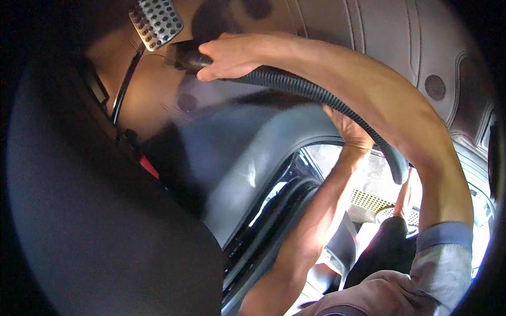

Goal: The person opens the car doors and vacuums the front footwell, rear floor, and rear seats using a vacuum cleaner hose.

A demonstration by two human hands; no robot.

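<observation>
My right hand [233, 55] grips the black vacuum nozzle [195, 61] at the end of a ribbed black hose [294, 83]. The nozzle's dark tip lies just below a metal pedal with black rubber studs [161, 23], over the brown stitched floor mat [324, 19]. The hose curves from my right hand along the underside of my right forearm and down past my left wrist. My left hand [350, 126] is beside the hose, above the door sill of a car. Its fingers are partly hidden by the hose, so whether they hold it cannot be told.
A dark seat or panel surface [110, 229] fills the left side. The pedal's arm [128, 85] runs down toward a red part [148, 166]. Grey sill trim [241, 189] and a black door seal [276, 213] edge the opening. Outside is a yellow perforated grating [369, 200].
</observation>
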